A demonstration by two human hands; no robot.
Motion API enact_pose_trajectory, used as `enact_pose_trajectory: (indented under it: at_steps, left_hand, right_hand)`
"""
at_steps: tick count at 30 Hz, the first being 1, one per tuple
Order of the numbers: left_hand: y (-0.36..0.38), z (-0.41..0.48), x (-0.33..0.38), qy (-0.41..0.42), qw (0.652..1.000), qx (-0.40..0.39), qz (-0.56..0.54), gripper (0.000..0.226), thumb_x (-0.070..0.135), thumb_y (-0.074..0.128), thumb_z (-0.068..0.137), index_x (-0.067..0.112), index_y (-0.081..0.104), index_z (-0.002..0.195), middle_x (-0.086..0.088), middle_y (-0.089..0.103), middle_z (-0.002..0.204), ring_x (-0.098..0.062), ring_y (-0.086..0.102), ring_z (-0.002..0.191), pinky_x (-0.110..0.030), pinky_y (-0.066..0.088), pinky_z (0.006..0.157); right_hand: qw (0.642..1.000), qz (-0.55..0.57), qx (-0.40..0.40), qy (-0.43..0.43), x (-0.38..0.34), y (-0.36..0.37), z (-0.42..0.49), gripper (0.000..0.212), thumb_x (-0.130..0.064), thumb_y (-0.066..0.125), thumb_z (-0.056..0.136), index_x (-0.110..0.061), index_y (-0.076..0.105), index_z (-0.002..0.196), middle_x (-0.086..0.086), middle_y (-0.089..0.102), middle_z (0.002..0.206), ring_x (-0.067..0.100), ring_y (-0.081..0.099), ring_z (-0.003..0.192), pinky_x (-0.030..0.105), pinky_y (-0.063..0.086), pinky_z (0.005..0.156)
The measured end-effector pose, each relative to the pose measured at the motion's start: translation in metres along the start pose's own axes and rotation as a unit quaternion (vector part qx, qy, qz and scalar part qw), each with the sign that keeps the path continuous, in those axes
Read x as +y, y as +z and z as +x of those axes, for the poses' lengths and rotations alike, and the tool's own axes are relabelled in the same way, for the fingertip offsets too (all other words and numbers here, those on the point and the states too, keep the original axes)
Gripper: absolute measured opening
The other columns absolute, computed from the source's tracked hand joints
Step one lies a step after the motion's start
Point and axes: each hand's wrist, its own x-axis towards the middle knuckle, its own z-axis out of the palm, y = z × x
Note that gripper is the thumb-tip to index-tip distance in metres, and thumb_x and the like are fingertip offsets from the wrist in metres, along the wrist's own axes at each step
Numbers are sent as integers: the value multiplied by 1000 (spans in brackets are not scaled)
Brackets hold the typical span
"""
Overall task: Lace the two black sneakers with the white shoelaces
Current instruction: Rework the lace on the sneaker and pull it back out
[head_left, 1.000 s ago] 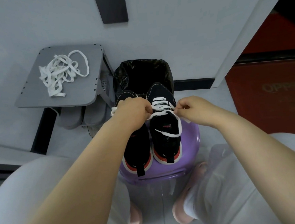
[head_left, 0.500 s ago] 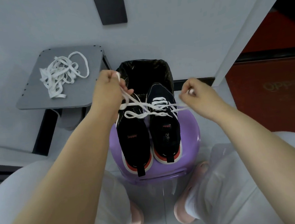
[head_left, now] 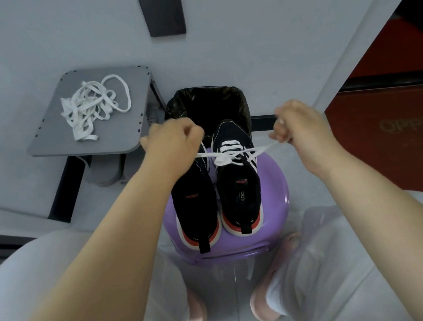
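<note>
Over the purple stool (head_left: 271, 196), the left hand (head_left: 171, 148) and right hand (head_left: 296, 125) each pinched a white shoelace (head_left: 233, 156) end, pulling outward, seemingly to tighten the right sneaker (head_left: 240, 183).

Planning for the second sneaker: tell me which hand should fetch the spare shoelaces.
Probably left: the left hand sits beside the grey side table bearing the spare shoelaces; the right hand is beyond the black sneakers.

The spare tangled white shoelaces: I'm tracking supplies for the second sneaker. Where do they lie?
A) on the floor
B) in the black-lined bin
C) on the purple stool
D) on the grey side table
D: the tangled white shoelaces lie heaped on the flat grey side table.
</note>
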Motion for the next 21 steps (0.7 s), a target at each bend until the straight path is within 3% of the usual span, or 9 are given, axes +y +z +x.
enact_pose_trajectory:
  at_steps: [2,4,6,8,11,13,16,18,21]
  left_hand:
    - [10,-5,3,42,996,-53,51,24,31,41,93,31,64,101,4,61,101,-24,42,109,-35,22,84]
    - [17,-8,3,74,990,-91,83,20,35,44,94,35,62,104,8,60,110,-24,40,115,-35,21,86]
    - [21,-9,5,97,984,-119,93,20,42,48,93,36,60,107,12,60,113,-21,37,120,-37,22,91]
    - [25,-11,6,120,981,-117,101,23,47,54,88,36,59,108,14,61,111,-18,38,120,-37,22,95]
    - [30,-13,7,140,982,-73,102,20,44,57,88,34,60,105,13,65,99,-15,43,111,-34,22,93]
    - [33,-13,7,144,983,-53,101,16,40,53,91,32,61,102,12,66,94,-14,44,106,-33,22,93]
    - [34,-13,8,125,990,-46,41,12,32,50,92,28,62,95,10,64,94,-15,46,102,-30,20,89]
    - [34,-12,9,89,992,-84,-1,13,32,49,92,26,58,87,10,60,94,-17,47,101,-29,22,88]
    - [34,-9,6,24,979,-193,-61,31,37,46,92,22,45,65,2,51,78,-29,51,99,-35,35,82]
  right_hand:
    - [946,-308,-59,-76,15,0,-1,16,-23,59,87,-18,46,79,-7,49,63,9,45,57,26,38,59]
    - [885,-437,-142,-77,30,1,-2,17,-32,63,85,-21,51,92,-5,57,76,13,54,71,29,42,65]
    - [869,-461,-171,-53,35,4,-2,16,-35,62,87,-22,59,95,-2,60,84,17,57,81,29,43,70]
    - [867,-471,-150,-58,30,5,-2,14,-31,61,88,-18,66,89,-2,59,79,18,56,80,26,40,65]
    - [886,-445,-109,-75,24,5,1,15,-25,58,90,-22,63,76,-13,53,70,13,51,76,15,35,58]
    - [904,-405,-115,-70,24,6,1,15,-25,56,91,-21,62,77,-11,53,76,12,50,78,21,36,61]
    - [903,-401,-147,-40,26,7,2,14,-22,55,91,-14,64,84,-7,53,79,13,50,79,25,37,62]
    - [884,-442,-148,-23,27,3,4,18,-22,53,91,-8,63,84,-2,54,75,20,53,77,25,37,61]
    - [854,-503,-133,-3,29,0,4,23,-25,52,91,-5,60,83,6,55,80,26,54,77,29,36,60]
